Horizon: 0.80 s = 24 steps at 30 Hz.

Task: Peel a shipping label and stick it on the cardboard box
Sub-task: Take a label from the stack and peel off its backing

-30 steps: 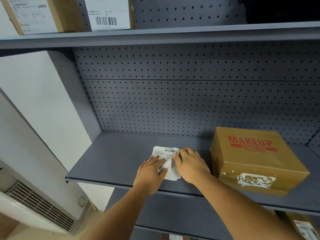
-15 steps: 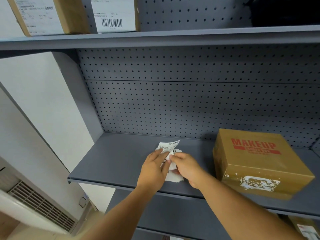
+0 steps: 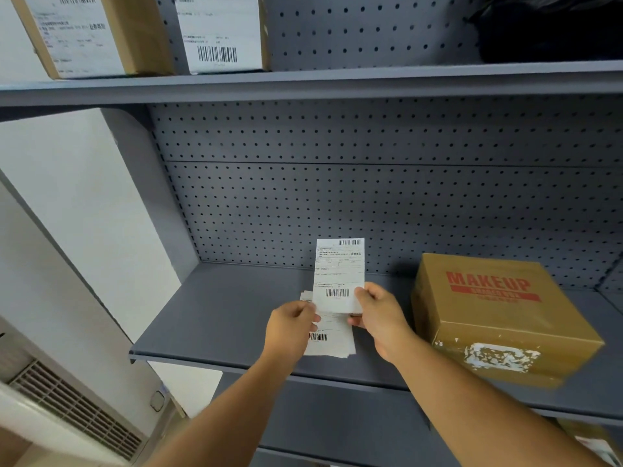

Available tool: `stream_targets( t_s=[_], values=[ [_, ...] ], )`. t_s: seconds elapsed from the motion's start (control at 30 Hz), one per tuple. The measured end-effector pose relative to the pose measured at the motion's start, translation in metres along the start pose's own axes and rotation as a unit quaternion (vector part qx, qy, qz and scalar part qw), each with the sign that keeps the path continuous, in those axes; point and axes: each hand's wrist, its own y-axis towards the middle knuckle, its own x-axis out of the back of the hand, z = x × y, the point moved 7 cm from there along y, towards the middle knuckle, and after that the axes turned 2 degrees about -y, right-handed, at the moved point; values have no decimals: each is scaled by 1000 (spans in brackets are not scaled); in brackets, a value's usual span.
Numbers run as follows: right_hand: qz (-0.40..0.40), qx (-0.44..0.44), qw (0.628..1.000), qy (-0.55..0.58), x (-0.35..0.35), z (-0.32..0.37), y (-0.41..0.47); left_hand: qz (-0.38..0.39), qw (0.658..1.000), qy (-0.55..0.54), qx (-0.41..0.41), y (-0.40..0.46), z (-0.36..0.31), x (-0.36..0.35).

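A white shipping label [image 3: 338, 271] with barcodes stands upright above the grey shelf [image 3: 219, 318]. My right hand [image 3: 381, 315] pinches its lower right corner and my left hand [image 3: 291, 328] pinches its lower left edge. Under the hands a small stack of labels [image 3: 332, 338] lies flat on the shelf. A brown cardboard box [image 3: 499, 318] printed MAKEUP in red sits on the same shelf, just right of my right hand, with a torn white patch on its front face.
A perforated grey back panel [image 3: 371, 203] closes the shelf behind. The upper shelf [image 3: 303, 82] carries two labelled boxes [image 3: 87, 35] at the left and a black object [image 3: 553, 25] at the right. A white wall and a vented unit [image 3: 67, 409] lie to the left.
One label has been lifted off the stack and now stands upright between both hands. Before, both hands pressed flat on the stack on the shelf.
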Motion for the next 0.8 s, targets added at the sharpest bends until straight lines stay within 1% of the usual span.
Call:
stream_targets(
  t_s=[0.1, 0.2, 0.43, 0.6, 0.8],
  values=[
    [4, -17, 998, 54, 0, -3, -1, 7, 999, -35, -5, -1, -2, -2],
    [5, -21, 996, 85, 1, -1, -4, 22, 996, -88, 14, -1, -1, -4],
    [-3, -9, 996, 87, 1, -1, -4, 62, 972, -213, 83, -4, 8, -11],
    [1, -5, 996, 90, 0, 0, -4, 86, 964, -235, 93, -6, 7, -11],
    [-5, 2, 996, 89, 3, 1, -4, 124, 957, -250, 83, -8, 6, -13]
  ],
)
